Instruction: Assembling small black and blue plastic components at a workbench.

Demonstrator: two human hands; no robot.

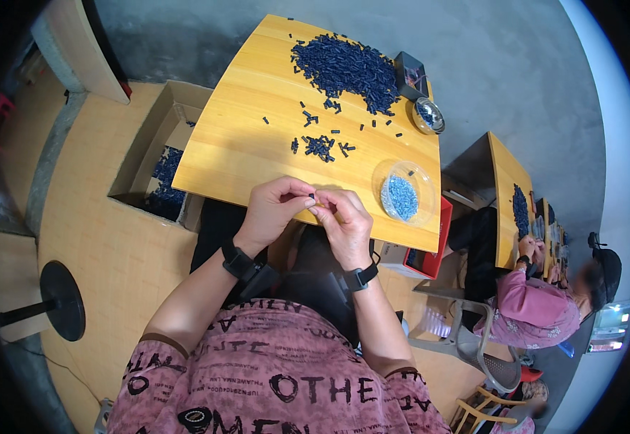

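Close together at the table's near edge, my left hand [277, 208] and my right hand [342, 220] pinch a small dark piece [311, 196] between their fingertips. Most of that piece is hidden by the fingers, so its exact kind is unclear. Beyond my hands lies a small cluster of short dark-blue cylindrical pieces [319, 147]. A much larger heap of the same pieces [344, 66] covers the far part of the yellow wooden table [235, 137]. To the right of my right hand stands a clear round tub [426, 189] of small light-blue bits [402, 198].
A black box [411, 75] and a metal bowl [429, 116] stand at the table's right edge. An open cardboard box [134, 163] with dark pieces sits on the floor at left, a red-edged box [431, 262] below right. Another person [535, 307] works at a neighbouring table.
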